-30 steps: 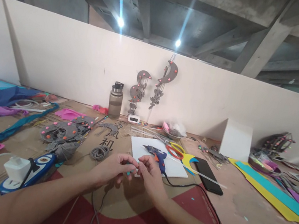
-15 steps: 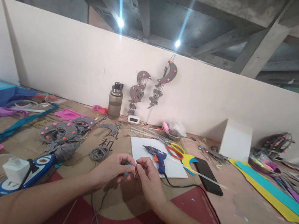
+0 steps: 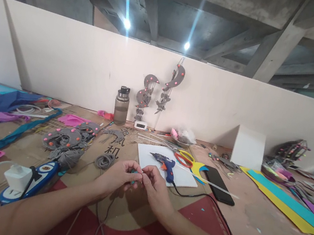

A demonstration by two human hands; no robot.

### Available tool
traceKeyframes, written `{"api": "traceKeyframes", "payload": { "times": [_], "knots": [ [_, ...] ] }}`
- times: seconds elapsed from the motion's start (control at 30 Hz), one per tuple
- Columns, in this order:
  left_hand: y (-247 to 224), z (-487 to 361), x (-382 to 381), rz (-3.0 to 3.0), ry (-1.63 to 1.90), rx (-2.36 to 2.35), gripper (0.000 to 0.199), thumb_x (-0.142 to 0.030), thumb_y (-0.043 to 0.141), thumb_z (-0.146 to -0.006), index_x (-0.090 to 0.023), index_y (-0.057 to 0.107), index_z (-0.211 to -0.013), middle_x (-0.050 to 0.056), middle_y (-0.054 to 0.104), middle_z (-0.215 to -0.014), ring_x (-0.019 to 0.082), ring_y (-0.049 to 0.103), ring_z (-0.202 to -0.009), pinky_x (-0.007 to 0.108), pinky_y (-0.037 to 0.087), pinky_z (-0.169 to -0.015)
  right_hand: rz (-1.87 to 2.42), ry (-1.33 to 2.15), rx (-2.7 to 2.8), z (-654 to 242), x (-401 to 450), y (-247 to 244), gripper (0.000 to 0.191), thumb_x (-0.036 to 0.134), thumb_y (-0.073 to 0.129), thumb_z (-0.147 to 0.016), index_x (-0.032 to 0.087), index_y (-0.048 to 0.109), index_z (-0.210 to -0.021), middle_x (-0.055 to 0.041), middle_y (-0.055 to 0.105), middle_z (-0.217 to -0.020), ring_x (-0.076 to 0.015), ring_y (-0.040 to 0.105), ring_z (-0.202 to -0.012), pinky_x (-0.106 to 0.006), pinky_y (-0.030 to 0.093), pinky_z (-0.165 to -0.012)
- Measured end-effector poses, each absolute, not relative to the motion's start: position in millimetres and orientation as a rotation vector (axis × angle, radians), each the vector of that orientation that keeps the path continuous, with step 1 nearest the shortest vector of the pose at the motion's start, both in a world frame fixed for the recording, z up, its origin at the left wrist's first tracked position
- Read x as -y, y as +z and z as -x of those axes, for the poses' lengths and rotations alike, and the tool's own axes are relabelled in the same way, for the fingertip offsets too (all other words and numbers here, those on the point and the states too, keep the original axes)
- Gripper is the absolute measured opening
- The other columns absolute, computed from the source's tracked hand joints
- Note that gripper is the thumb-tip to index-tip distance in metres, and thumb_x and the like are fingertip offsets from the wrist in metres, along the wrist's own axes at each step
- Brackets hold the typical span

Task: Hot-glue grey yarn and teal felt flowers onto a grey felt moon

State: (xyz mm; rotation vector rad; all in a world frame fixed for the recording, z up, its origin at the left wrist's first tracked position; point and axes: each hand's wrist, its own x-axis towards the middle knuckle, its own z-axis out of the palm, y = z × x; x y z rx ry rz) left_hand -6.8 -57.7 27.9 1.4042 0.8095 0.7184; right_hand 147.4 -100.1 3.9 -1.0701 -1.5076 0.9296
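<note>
My left hand (image 3: 121, 177) is closed in a pinch around a small teal piece (image 3: 134, 175), mostly covered by the fingers. Fingertip to fingertip with it, my right hand (image 3: 154, 182) pinches at the same spot; what lies between its fingers is too small to make out. Both hands are held above the cardboard-covered table. A coil of grey cord (image 3: 104, 161) lies just beyond the left hand, and its strands (image 3: 102, 221) run down under the wrists. Behind the right hand, a blue hot glue gun (image 3: 164, 163) rests on a white board (image 3: 147, 152).
Yellow-and-red-handled scissors (image 3: 184, 157) and a black phone (image 3: 219, 186) lie to the right. At left are a power strip (image 3: 43, 174) and grey felt crescents (image 3: 64, 139). A water bottle (image 3: 121, 107) stands by the wall. The glue gun's cable (image 3: 212, 198) curves toward the right arm.
My hands stay together in almost the same place. The right fingers have shifted slightly at the pinch; nothing on the table has moved.
</note>
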Motion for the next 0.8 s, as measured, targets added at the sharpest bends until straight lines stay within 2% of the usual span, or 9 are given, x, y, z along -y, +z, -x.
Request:
{"api": "traceKeyframes", "payload": {
  "times": [0.33,0.57,0.7,0.8],
  "knots": [
    [22,7,56,-1.431,0.716,-0.827,0.023,-0.034,0.066,-0.07,-0.016,0.054,-0.077,-0.004,0.06,-0.054,0.004,0.039,-0.035,0.017,0.028,-0.037,1.075,0.9,1.533,-145,100,2,0.016,0.036,0.044,-0.091,0.022,0.05,-0.093,0.0008,0.059,-0.076,-0.0136,0.052,-0.069,-0.026,0.041,-0.067],
    [19,7,53,-1.541,0.698,-0.818,0.024,-0.037,0.064,-0.072,-0.016,0.054,-0.077,-0.003,0.058,-0.054,0.005,0.04,-0.037,0.018,0.025,-0.038,1.116,0.832,1.542,-145,101,-3,0.017,0.035,0.043,-0.091,0.022,0.05,-0.1,-0.0012,0.059,-0.084,-0.0148,0.054,-0.077,-0.028,0.042,-0.072],
    [23,7,58,-1.527,0.719,-0.74,0.025,-0.039,0.062,-0.075,-0.016,0.053,-0.074,-0.003,0.056,-0.054,0.005,0.039,-0.04,0.018,0.025,-0.04,1.035,0.948,1.436,-141,98,-4,0.022,0.04,0.049,-0.087,0.023,0.048,-0.101,0.001,0.056,-0.078,-0.0138,0.053,-0.07,-0.027,0.042,-0.065],
    [26,3,68,-1.48,0.694,-0.662,0.024,-0.036,0.064,-0.074,-0.015,0.052,-0.071,-0.003,0.055,-0.055,0.005,0.04,-0.043,0.017,0.025,-0.042,1.065,0.97,1.315,-140,94,1,0.034,0.053,0.04,-0.088,0.022,0.051,-0.093,0.0012,0.052,-0.07,-0.0131,0.05,-0.062,-0.025,0.04,-0.056]
  ]
}}
